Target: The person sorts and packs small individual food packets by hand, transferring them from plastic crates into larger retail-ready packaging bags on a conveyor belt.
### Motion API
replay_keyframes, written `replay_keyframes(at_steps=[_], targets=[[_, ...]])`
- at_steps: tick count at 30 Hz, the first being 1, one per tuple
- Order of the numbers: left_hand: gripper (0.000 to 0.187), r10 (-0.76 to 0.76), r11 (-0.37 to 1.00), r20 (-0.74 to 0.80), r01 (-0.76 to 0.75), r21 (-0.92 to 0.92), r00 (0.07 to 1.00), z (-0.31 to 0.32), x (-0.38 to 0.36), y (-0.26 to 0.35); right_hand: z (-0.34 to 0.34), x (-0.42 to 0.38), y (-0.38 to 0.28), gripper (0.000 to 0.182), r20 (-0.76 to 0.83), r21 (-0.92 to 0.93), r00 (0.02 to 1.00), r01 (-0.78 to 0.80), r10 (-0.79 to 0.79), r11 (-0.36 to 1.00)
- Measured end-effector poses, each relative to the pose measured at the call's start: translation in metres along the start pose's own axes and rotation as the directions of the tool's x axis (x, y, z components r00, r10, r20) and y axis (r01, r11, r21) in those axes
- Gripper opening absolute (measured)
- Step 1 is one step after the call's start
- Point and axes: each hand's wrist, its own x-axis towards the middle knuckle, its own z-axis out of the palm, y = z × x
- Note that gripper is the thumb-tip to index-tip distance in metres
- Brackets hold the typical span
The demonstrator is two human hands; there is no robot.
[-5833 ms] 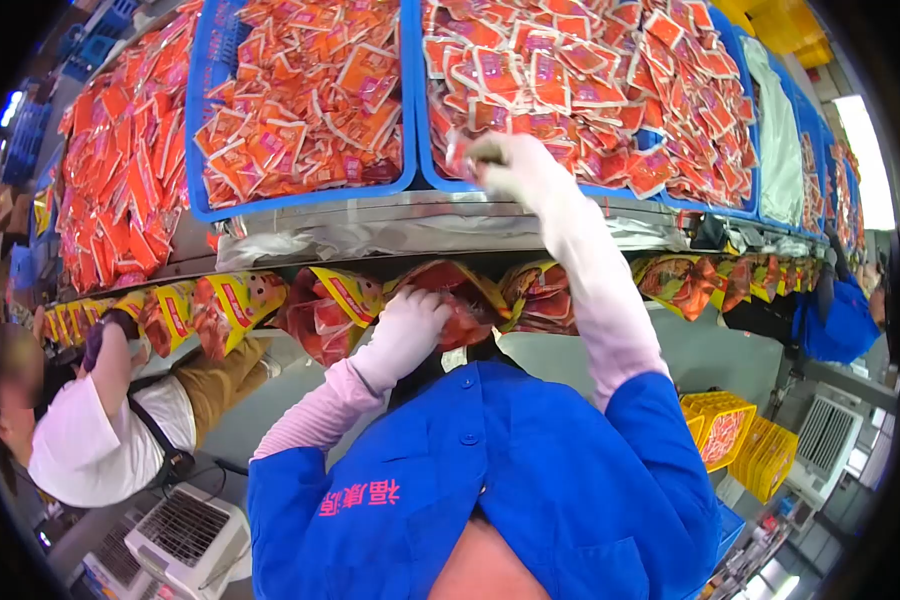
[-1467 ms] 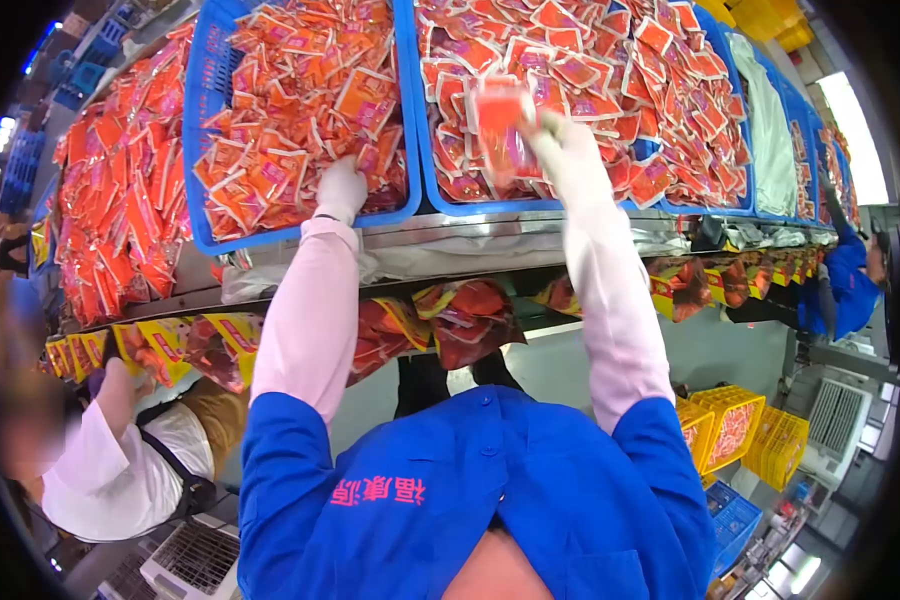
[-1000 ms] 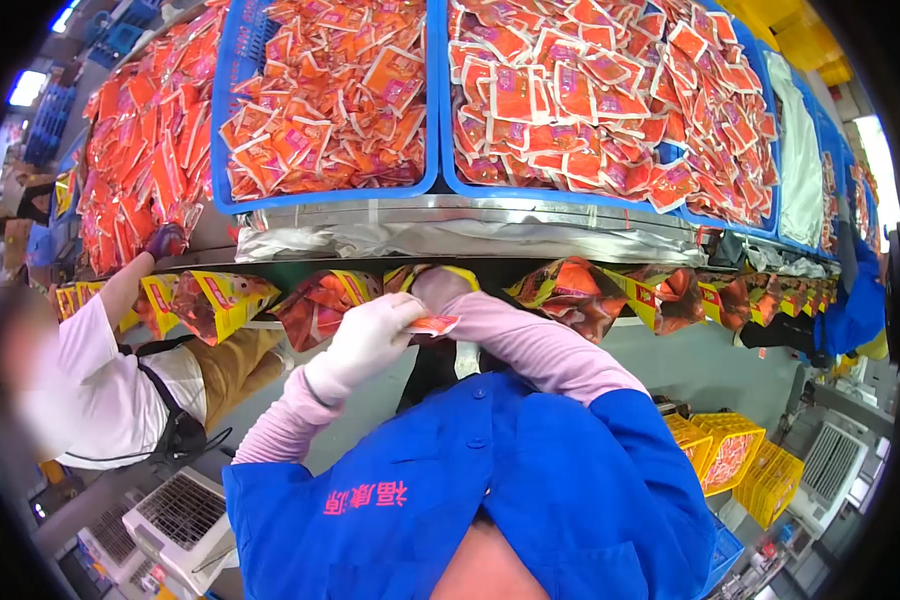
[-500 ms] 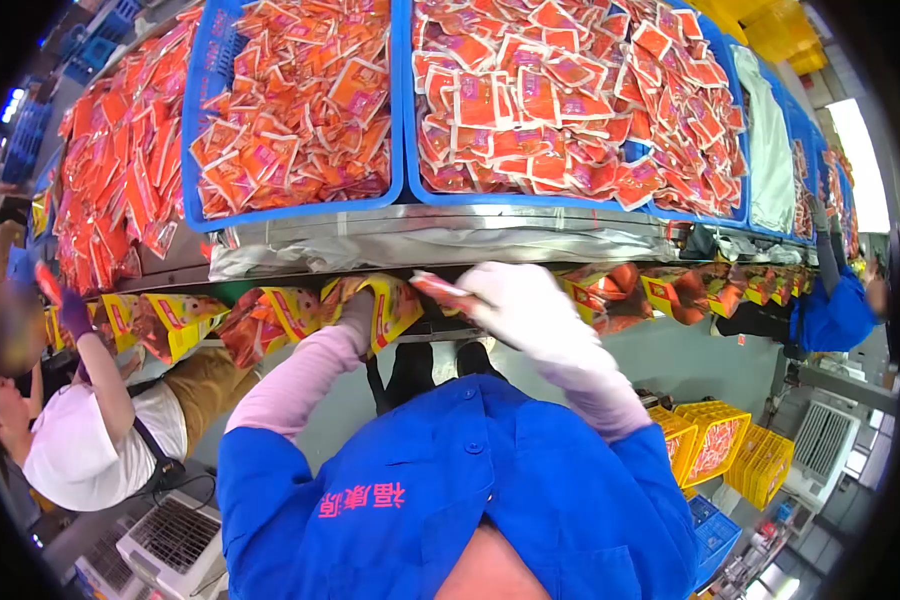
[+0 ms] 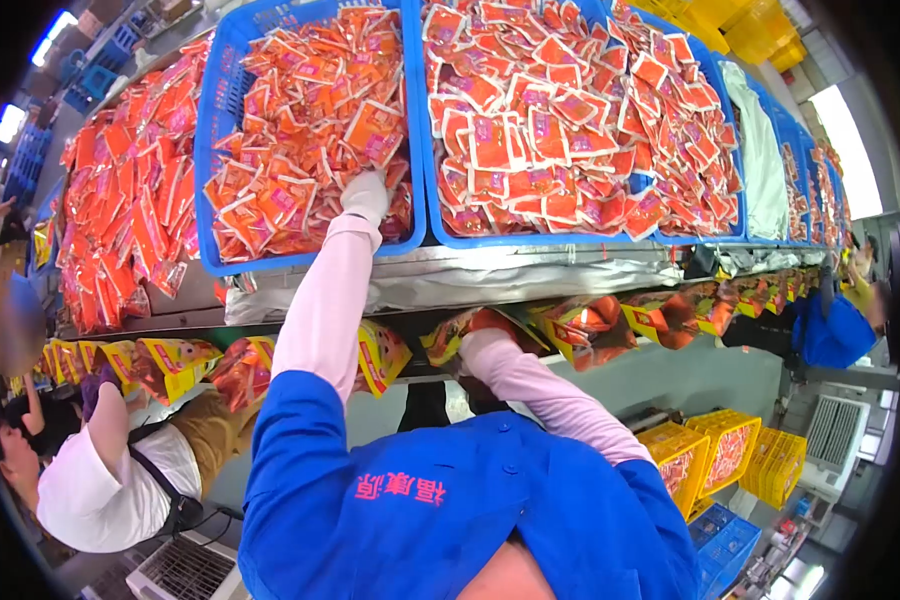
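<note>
My left hand (image 5: 367, 197), in a white glove, reaches into a blue crate (image 5: 210, 200) of small red sachets (image 5: 295, 150). Its fingers are curled down on a sachet at the near edge of the pile, and their tips are partly hidden. My right hand (image 5: 485, 350) is in the mouth of a yellow and red printed bag (image 5: 440, 345) hanging on the rail below the crates. The bag hides its fingers and anything in them. Left of it, between my arms, hangs another such bag (image 5: 382, 358).
A second blue crate (image 5: 428, 150) of red sachets stands to the right. Larger red packets (image 5: 130, 190) are heaped at left. More bags (image 5: 585, 325) line the rail both ways. A person in a white top (image 5: 110, 480) works at left, another in blue (image 5: 830, 330) at far right. Yellow crates (image 5: 725, 450) stand behind me.
My left hand has left a bag and moved up to the sachets in the crate. My right hand, which held a red sachet above the rail, has gone down into a bag.
</note>
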Motion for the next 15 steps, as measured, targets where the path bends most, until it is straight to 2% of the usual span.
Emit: replay_keyframes(at_steps=[2, 3, 4, 5, 6, 7, 8, 9, 10, 11, 12, 13, 14, 15], targets=[[0.027, 0.012, 0.992, -0.148, -0.03, -0.121, 0.989, 0.013, 0.001, -0.011, -0.093, -0.07, 0.003, 0.028, 0.023, -0.024, 0.986, 0.164, -0.164, 0.986], [0.028, 0.025, 0.972, -0.201, -0.071, -0.225, 0.979, -0.004, -0.013, -0.013, -0.111, -0.088, 0.007, 0.028, -0.023, -0.002, 0.987, 0.16, -0.16, 0.987], [0.027, 0.067, 0.929, -0.27, -0.158, -0.334, 0.961, -0.021, -0.032, -0.019, -0.123, -0.1, 0.013, 0.028, -0.077, 0.017, 0.984, 0.163, -0.161, 0.987], [0.023, 0.112, 0.876, -0.344, -0.257, -0.409, 0.932, -0.055, -0.068, -0.015, -0.124, -0.113, 0.02, 0.023, -0.269, 0.048, 0.936, 0.25, -0.229, 0.967], [0.016, 0.167, 0.781, -0.38, -0.357, -0.512, 0.91, -0.076, -0.101, -0.017, -0.137, -0.125, 0.026, 0.029, -0.283, 0.053, 0.879, 0.414, -0.384, 0.908], [0.016, 0.18, 0.738, -0.156, -0.239, -0.632, 0.971, -0.119, -0.149, -0.002, -0.134, -0.127, 0.026, 0.03, -0.292, -0.05, 0.819, 0.502, -0.493, 0.863], [0.015, 0.2, 0.562, -0.007, -0.121, -0.818, 0.98, -0.132, -0.188, 0.013, -0.131, -0.129, 0.027, 0.031, -0.288, -0.159, 0.748, 0.578, -0.598, 0.8], [0.017, 0.341, 0.424, -0.098, -0.246, -0.871, 0.935, -0.14, -0.223, 0.034, -0.122, -0.128, 0.023, 0.024, -0.243, -0.32, 0.747, 0.54, -0.619, 0.778], [0.026, 0.47, 0.589, -0.113, -0.407, -0.698, 0.875, -0.123, -0.247, 0.035, -0.101, -0.115, 0.021, 0.022, -0.159, -0.439, 0.77, 0.505, -0.618, 0.743], [0.024, 0.552, 0.603, -0.134, -0.504, -0.618, 0.823, -0.1, -0.266, 0.048, -0.088, -0.107, 0.013, 0.022, -0.244, -0.305, 0.806, 0.463, -0.539, 0.832], [0.015, 0.568, 0.733, -0.028, -0.521, -0.437, 0.823, -0.076, -0.282, 0.061, -0.08, -0.099, 0.008, 0.022, -0.319, -0.17, 0.835, 0.414, -0.448, 0.894], [0.017, 0.546, 0.835, 0.24, -0.499, -0.231, 0.803, -0.054, -0.289, 0.07, -0.072, -0.089, 0.007, 0.018, -0.281, -0.41, 0.771, 0.442, -0.571, 0.798], [0.021, 0.482, 0.863, 0.392, -0.501, -0.061, 0.783, -0.015, -0.289, 0.069, -0.082, -0.091, 0.007, 0.014, -0.222, -0.41, 0.724, 0.538, -0.653, 0.737], [0.026, 0.329, 0.857, 0.627, -0.502, 0.116, 0.706, 0.009, -0.278, 0.081, -0.088, -0.095, 0.001, 0.014, -0.196, -0.404, 0.702, 0.578, -0.684, 0.709]])
